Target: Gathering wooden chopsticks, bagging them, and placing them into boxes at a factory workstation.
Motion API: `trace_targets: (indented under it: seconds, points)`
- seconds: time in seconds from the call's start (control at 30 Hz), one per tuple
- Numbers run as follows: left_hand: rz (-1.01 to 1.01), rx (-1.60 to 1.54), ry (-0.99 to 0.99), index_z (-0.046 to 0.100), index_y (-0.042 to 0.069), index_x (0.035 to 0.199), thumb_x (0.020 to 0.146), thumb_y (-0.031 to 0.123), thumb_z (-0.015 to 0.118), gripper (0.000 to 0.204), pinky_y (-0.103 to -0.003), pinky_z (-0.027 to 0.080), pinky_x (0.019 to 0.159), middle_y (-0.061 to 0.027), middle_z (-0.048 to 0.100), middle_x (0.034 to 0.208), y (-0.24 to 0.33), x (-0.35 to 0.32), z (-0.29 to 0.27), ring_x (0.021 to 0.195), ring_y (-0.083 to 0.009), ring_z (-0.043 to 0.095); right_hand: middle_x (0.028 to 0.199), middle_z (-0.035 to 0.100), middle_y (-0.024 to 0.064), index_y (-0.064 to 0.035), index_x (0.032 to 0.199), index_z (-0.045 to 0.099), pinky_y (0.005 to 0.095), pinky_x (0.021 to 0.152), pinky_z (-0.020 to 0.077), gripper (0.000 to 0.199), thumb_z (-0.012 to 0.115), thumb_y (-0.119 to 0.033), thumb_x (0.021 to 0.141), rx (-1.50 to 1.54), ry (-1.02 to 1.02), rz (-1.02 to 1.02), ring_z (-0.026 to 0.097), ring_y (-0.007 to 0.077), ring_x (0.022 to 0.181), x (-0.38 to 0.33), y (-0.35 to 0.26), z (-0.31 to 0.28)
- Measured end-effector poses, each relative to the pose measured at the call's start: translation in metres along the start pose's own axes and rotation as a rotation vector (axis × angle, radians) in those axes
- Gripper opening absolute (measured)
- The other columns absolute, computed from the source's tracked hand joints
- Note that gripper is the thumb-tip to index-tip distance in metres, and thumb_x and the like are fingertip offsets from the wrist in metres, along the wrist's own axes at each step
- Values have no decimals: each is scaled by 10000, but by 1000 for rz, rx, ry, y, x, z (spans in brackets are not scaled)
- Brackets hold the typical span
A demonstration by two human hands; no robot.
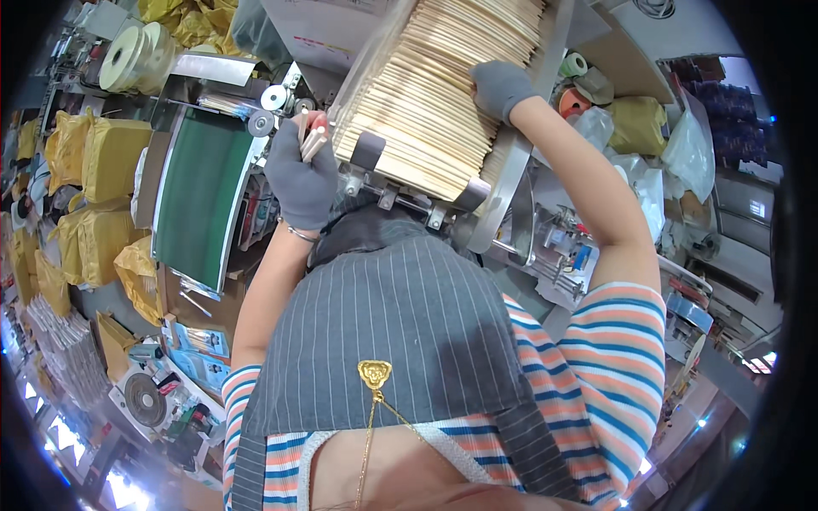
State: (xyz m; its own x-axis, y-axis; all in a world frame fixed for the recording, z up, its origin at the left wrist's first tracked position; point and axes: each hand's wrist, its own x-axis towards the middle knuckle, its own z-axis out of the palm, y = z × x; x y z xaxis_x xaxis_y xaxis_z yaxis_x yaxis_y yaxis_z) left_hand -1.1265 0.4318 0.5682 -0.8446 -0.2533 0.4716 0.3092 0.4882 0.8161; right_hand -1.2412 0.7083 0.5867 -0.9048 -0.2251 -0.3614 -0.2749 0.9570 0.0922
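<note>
Hands raised to a slanted metal feed tray (520,162) packed with a dense stack of pale wooden sticks (434,85). Left hand (300,175), grey-gloved, closed around a few loose sticks (312,136) just beside the stack's left edge. Right hand (501,88), grey-gloved, pressed flat against the stack's right side, fingers curled over the stick ends, nothing gripped. Judged progress: tray nearly full and stack squared up; only the handful in the left hand not yet added. Green conveyor belt (200,192) left of the tray, bare. Yellow wrapped bundles (94,200), blocky and soft-cornered, piled along the far left; more yellow wrapping (183,21) at the top edge. Pale film rolls (132,53), round, at upper left. Green tape roll (575,64) and an orange one (573,102) right of the tray, beside a yellow bag (637,123) and clear plastic bags (682,157). Light blue printed sheets (200,353) at lower left, print too small to make out.
</note>
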Motion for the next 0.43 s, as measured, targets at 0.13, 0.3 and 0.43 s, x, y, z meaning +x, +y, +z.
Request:
trace_targets:
  seconds: [0.13, 0.3, 0.43]
  points:
    - [-9, -22, -15, 628, 20, 916, 882, 127, 599, 116, -305, 484, 638, -121, 628, 757, 1, 1, -1, 668, -241, 613, 967, 667, 183, -35, 970, 668, 417, 787, 512, 231, 556, -142, 799, -21, -22, -28, 640, 343, 918, 2, -2, -1]
    - [10, -1, -30, 628, 22, 916, 882, 123, 596, 111, -304, 484, 635, -116, 631, 768, 0, 2, -1, 666, -243, 612, 972, 666, 183, -41, 984, 668, 404, 795, 511, 248, 571, -160, 789, -17, -65, 3, 638, 344, 916, 2, 2, -11]
    - [-5, 27, -64, 636, 40, 934, 874, 159, 622, 134, -314, 491, 641, -128, 641, 796, 0, 2, -4, 698, -245, 636, 945, 680, 170, -77, 975, 690, 391, 801, 516, 269, 646, -238, 764, 239, -197, -12, 649, 318, 907, 10, 28, -32]
